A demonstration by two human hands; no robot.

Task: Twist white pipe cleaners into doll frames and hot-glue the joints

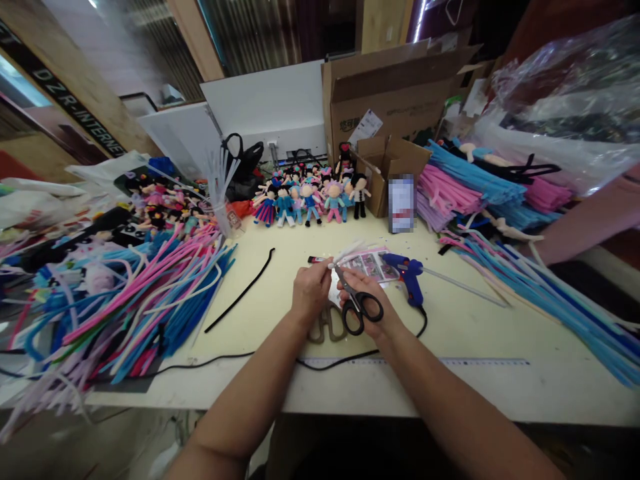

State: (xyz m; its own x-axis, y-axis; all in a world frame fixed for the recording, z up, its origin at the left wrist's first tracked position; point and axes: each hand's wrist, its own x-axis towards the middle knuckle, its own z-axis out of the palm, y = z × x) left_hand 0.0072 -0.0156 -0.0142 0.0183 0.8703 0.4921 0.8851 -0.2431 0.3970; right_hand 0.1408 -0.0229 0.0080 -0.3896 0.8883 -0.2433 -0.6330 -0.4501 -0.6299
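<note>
Over the middle of the table, my left hand (311,288) is closed in a pinch on a small white piece (331,265), too small to name surely. My right hand (373,303) holds black-handled scissors (361,309), their blades pointing toward my left fingertips and close to the white piece. Below my hands lies a second tool with brown-grey loop handles (327,327), its upper part hidden. A printed sheet (373,265) lies beyond my right hand, with white strips (350,251) by it. To its right rests a blue glue gun (411,277) with a long glue stick in its back.
Coloured pipe cleaners (165,300) heap at left, more bundles (540,280) at right. Small dolls (310,200) stand at the back near a cardboard box (390,100). A black pipe cleaner (240,291) lies left of my hands. A ruler (450,362) and black cable (220,360) run along the front.
</note>
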